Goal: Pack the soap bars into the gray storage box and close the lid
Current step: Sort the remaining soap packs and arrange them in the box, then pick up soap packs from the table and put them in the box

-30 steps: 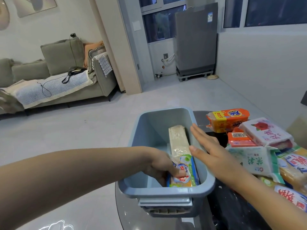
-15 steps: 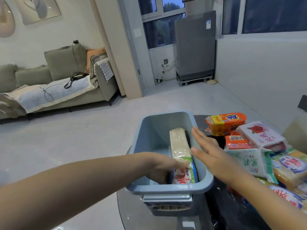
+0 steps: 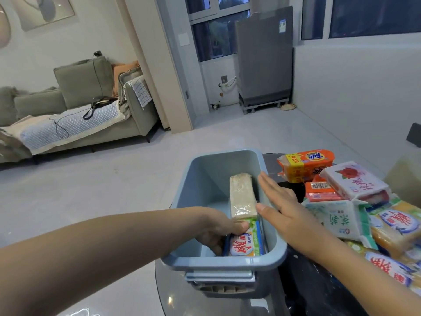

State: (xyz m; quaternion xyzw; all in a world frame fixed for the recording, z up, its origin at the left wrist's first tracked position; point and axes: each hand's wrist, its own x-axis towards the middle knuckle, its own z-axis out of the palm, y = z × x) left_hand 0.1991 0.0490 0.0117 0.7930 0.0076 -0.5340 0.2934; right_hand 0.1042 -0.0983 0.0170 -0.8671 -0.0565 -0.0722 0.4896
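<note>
The gray storage box [image 3: 198, 179] stands open on the dark table, with no lid on it. Inside, along its right wall, a beige soap bar [image 3: 242, 196] in clear wrap stands on edge. In front of it is a green and white wrapped soap bar [image 3: 247, 244]. My left hand [image 3: 218, 229] reaches into the box and grips that green bar. My right hand [image 3: 280, 206] rests flat, fingers spread, on the box's right rim. To the right lies a pile of wrapped soap bars [image 3: 341, 215], an orange Tide bar [image 3: 305, 164] at its far end.
The box sits at the left edge of the dark round table [image 3: 303, 299], with bare floor beyond. A latch part [image 3: 221, 281] juts from the box's near end. A sofa [image 3: 73, 115] and a gray appliance [image 3: 264, 55] stand far back.
The view has tilted slightly. My left hand has turned the green bar more upright against the beige bar. My right hand stays on the rim.
</note>
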